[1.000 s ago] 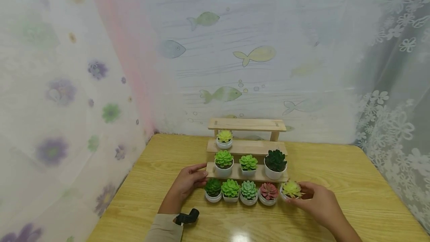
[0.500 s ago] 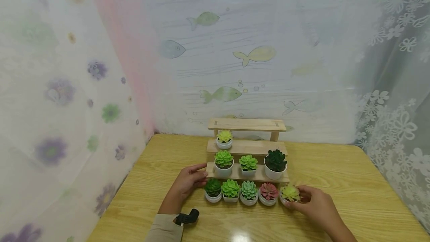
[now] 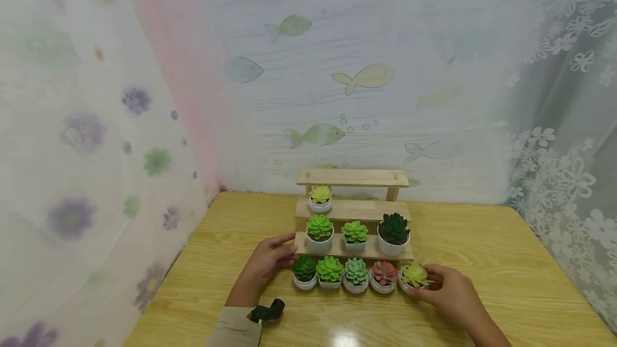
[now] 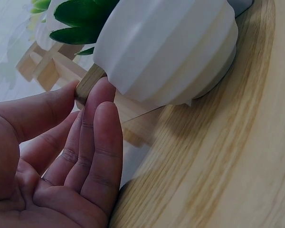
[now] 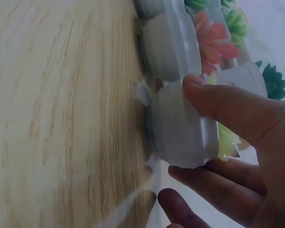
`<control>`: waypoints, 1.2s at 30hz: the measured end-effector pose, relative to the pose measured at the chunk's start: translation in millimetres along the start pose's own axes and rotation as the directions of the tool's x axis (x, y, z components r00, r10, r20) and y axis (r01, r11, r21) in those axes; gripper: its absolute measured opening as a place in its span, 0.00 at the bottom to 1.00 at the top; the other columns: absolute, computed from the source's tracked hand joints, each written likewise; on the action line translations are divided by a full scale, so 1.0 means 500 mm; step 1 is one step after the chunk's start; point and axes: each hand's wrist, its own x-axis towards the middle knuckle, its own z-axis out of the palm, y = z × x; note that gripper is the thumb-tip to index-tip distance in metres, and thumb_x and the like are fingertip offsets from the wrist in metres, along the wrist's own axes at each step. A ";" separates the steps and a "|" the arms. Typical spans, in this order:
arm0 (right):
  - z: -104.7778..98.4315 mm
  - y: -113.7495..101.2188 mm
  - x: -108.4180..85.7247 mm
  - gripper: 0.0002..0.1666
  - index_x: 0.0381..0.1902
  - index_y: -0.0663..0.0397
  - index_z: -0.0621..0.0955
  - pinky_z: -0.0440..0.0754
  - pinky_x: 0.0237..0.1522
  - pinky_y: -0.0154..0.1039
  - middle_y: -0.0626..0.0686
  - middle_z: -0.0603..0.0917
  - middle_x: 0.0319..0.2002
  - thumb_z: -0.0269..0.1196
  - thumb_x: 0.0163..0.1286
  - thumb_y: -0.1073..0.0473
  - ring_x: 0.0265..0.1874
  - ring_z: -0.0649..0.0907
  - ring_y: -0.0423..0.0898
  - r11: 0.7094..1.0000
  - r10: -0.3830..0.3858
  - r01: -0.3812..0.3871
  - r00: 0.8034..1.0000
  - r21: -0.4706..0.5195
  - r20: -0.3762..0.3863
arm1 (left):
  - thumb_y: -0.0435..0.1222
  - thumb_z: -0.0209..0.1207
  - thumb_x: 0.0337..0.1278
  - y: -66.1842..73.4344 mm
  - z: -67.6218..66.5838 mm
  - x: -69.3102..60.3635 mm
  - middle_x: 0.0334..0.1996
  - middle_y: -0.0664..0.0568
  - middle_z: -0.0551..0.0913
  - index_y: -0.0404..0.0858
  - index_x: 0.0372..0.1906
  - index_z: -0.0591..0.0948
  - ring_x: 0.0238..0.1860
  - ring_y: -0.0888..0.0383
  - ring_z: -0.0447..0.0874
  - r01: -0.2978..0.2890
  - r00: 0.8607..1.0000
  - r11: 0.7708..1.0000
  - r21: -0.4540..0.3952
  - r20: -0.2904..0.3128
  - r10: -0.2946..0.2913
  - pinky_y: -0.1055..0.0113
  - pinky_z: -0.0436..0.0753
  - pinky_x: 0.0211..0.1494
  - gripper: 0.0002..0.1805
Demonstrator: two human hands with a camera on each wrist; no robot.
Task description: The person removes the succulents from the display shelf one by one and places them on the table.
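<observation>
In the head view, holds the yellow pot (image 3: 413, 276) in the right hand (image 3: 448, 288) at the right end of the front row on the table (image 3: 482, 245), just beside the red pot (image 3: 383, 277). Has slid it inward over the last second, narrowing the gap; now makes a fairly even line of five with the red, the blue-green pot (image 3: 355, 276), the light green pot (image 3: 330, 272) and the dark green pot (image 3: 305, 272), so seems nearly in place. Grips the left end of the lowest board (image 3: 373, 246) of the rack (image 3: 352, 178) with the left hand (image 3: 271, 261), much as a second ago. In the left wrist view, pinches the board's end narrowly between thumb and fingers, close by the white bowl of the dark green pot. In the right wrist view, clasps the yellow pot's bowl with the thumb on one side and fingers round the other, spread only as wide as the bowl, with at least one finger apart from it. Cannot tell whether touching the red pot or fully down on the wood.
</observation>
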 end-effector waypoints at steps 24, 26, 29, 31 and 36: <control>-0.064 -0.057 -0.021 0.59 0.70 0.57 0.76 0.87 0.44 0.57 0.62 0.84 0.61 0.77 0.49 0.27 0.53 0.86 0.62 0.991 -0.067 0.070 0.997 -0.117 0.027 | 0.30 0.63 0.70 -0.002 0.002 0.001 0.38 0.53 0.91 0.33 0.74 0.72 0.38 0.60 0.90 -0.002 1.000 1.000 -0.001 -0.013 0.002 0.67 0.89 0.43 0.30; -0.077 -0.071 -0.027 0.57 0.70 0.55 0.76 0.87 0.44 0.57 0.61 0.83 0.62 0.77 0.50 0.28 0.54 0.85 0.63 0.987 -0.104 0.104 0.995 -0.122 0.005 | 0.30 0.63 0.70 -0.002 0.002 0.001 0.38 0.53 0.91 0.33 0.74 0.72 0.38 0.60 0.90 -0.002 1.000 1.000 -0.001 -0.013 0.002 0.67 0.89 0.43 0.30; -0.091 -0.096 -0.033 0.54 0.69 0.53 0.77 0.87 0.42 0.56 0.61 0.83 0.63 0.76 0.52 0.29 0.55 0.85 0.64 0.978 -0.167 0.159 0.985 -0.133 -0.048 | 0.30 0.63 0.69 -0.001 0.002 0.000 0.38 0.53 0.91 0.33 0.74 0.72 0.38 0.60 0.90 0.001 1.000 1.000 -0.002 -0.013 -0.001 0.67 0.89 0.43 0.30; -0.098 -0.115 -0.035 0.53 0.68 0.51 0.78 0.87 0.41 0.56 0.60 0.84 0.62 0.76 0.52 0.28 0.55 0.85 0.64 0.970 -0.213 0.200 0.973 -0.137 -0.089 | 0.30 0.63 0.70 0.000 0.003 0.000 0.38 0.53 0.91 0.33 0.74 0.72 0.38 0.60 0.90 0.003 1.000 1.000 -0.004 -0.015 -0.003 0.67 0.89 0.43 0.30; -0.109 -0.165 -0.030 0.46 0.65 0.48 0.81 0.87 0.42 0.55 0.55 0.86 0.58 0.76 0.55 0.31 0.53 0.86 0.61 0.946 -0.313 0.293 0.937 -0.137 -0.158 | 0.30 0.63 0.70 -0.001 0.002 0.000 0.38 0.53 0.91 0.33 0.74 0.72 0.37 0.60 0.90 0.000 1.000 1.000 -0.003 -0.010 0.000 0.67 0.89 0.43 0.31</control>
